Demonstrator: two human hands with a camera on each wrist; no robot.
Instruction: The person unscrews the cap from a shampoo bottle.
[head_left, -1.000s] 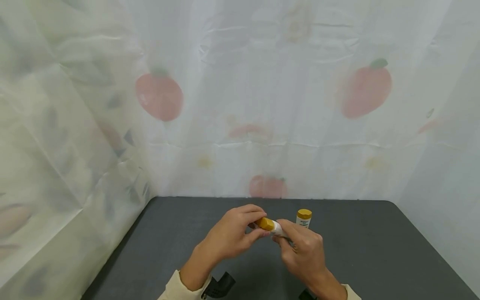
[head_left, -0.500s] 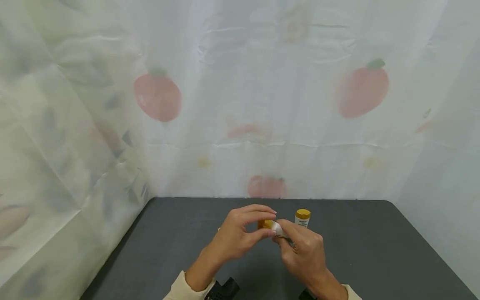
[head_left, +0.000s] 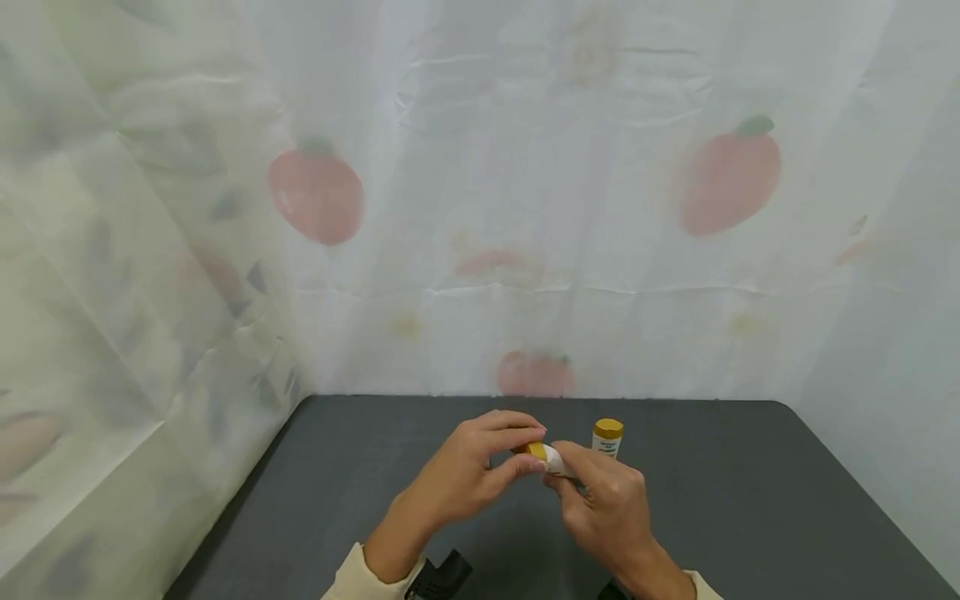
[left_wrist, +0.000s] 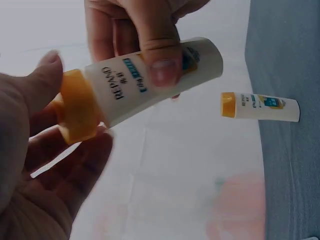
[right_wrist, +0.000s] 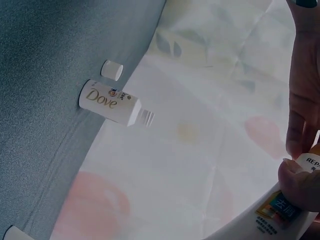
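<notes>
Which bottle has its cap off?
The Dove bottle standing on the table: bare threaded neck, white cap beside it. Both yellow-capped tubes stay capped.

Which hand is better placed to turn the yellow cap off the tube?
Probably the left hand: its fingers already pinch the cap, while the right hand grips the tube body.

The white REPAND tube (left_wrist: 150, 82) is being held above the dark table, lying nearly level with its yellow cap (left_wrist: 77, 107) pointing toward the left hand (head_left: 465, 471). The right hand (head_left: 607, 508) is gripping the tube body, its thumb pressing on the printed label. The left hand's fingers (left_wrist: 45, 87) are closing around the yellow cap, which is still sitting on the tube
</notes>
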